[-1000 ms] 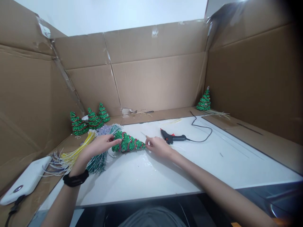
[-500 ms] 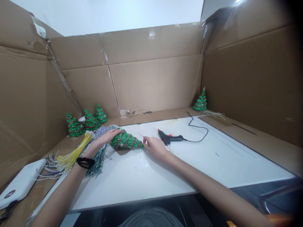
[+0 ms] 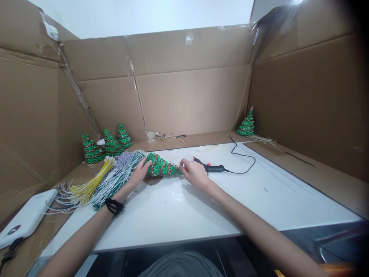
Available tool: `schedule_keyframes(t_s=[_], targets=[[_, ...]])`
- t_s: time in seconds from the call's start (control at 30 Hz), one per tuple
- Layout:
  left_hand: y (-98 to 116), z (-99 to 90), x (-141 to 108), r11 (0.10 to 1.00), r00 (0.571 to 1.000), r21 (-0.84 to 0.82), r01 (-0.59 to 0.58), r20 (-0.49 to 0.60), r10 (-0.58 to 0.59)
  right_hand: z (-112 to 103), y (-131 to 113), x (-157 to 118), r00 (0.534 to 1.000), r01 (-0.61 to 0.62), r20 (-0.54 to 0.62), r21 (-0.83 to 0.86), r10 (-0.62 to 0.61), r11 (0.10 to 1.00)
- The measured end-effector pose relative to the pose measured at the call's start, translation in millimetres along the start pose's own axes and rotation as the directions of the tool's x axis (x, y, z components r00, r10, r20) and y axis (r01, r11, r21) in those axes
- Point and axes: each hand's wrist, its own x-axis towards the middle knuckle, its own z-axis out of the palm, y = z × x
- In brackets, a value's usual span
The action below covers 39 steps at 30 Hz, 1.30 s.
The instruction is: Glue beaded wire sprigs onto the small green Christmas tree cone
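While the left grip (image 3: 140, 171) clasps the broad end of the glittery green, red-trimmed cone-shaped tree (image 3: 162, 167), sideways over the smooth white desk (image 3: 173, 215), the right grip (image 3: 195, 174) has fingertips together at its tip; steady support and light pressure should spare the trim.

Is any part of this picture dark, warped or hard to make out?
Head view: the right edge falls into black; the cardboard walls lean, likely lens distortion; fine detail is soft around the right hand's fingertips; pale glare washes the top; faint shadow lies under the right forearm.
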Motion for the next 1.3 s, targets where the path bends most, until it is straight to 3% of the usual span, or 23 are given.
schedule_keyframes(t_s=[0.2, 0.3, 0.37, 0.47, 0.57, 0.63, 0.97, 1.1, 1.2, 1.3], targets=[[1.0, 4.0, -4.2, 0.995, 0.999, -0.102, 0.019, 0.048, -0.014, 1.7, 5.5, 0.8, 1.0, -0.026, -0.008, -0.041, 0.026, 0.999], [-1.5, -6.2, -0.1, 0.99, 0.978, -0.136, 0.034, 0.209, -0.005, 3.0, 8.1, 1.5, 0.999, -0.032, -0.009, -0.042, 0.032, 0.999], [-1.4, -15.2, 1.4, 0.99, 0.928, -0.122, 0.065, 0.371, -0.015, 3.8, 8.7, 1.5, 1.0, -0.027, -0.006, -0.038, 0.027, 0.999], [3.0, -27.9, -0.4, 0.999, 0.819, -0.016, 0.051, 0.572, -0.033, 5.3, 8.5, 1.2, 1.0, -0.018, -0.001, -0.031, 0.018, 0.999], [9.0, -35.7, -4.1, 0.996, 0.724, 0.082, -0.015, 0.689, -0.046, 6.7, 7.8, 1.0, 1.0, -0.013, 0.002, -0.019, 0.013, 1.0], [11.8, -38.5, -5.7, 0.992, 0.696, 0.111, -0.051, 0.717, -0.045, 7.1, 7.4, 0.8, 1.0, -0.008, -0.003, -0.007, 0.008, 1.0], [12.1, -42.4, -8.5, 0.959, 0.633, 0.165, -0.231, 0.774, 0.019, 1.3, 3.5, -4.1, 0.997, 0.075, 0.01, 0.204, -0.079, 0.976], [13.7, -42.0, -11.7, 0.984, 0.636, 0.076, -0.159, 0.771, 0.043, 0.6, 2.0, -4.9, 0.993, 0.115, 0.0, 0.251, -0.119, 0.961], [16.4, -42.4, -13.8, 0.998, 0.631, 0.039, -0.047, 0.775, -0.001, 2.3, 1.6, -5.0, 0.987, 0.159, -0.037, 0.294, -0.155, 0.943], [15.6, -40.1, -15.1, 0.993, 0.694, -0.043, 0.11, 0.718, -0.046, 4.1, 1.4, -5.4, 0.972, 0.234, -0.084, 0.338, -0.219, 0.912]])
